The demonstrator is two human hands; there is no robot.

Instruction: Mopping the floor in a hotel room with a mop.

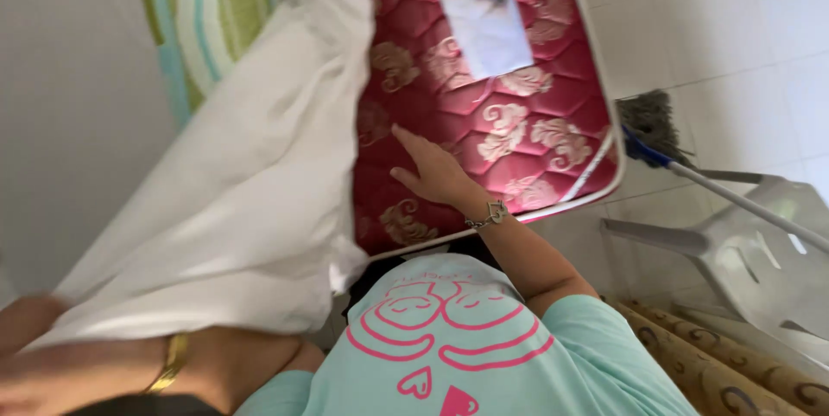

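Note:
My right hand (432,173) lies flat on a red quilted mattress (527,114) with beige flower patterns, near its lower edge. The fingers are spread and hold nothing, and a silver bracelet sits on the wrist. My left hand (30,351) is at the bottom left, blurred, with a gold bangle on the wrist. It grips the corner of a white sheet (250,183), which is lifted and drapes over the mattress's left side. A pale rectangular label (482,10) sits on the mattress top. My teal shirt with pink print fills the bottom centre.
A green and blue striped cloth (203,10) lies at the mattress's upper left. A mop (652,127) with a grey head and white handle leans across a white plastic chair (760,252) at the right. A brown patterned cushion (708,364) lies below it. White floor tiles are at the upper right.

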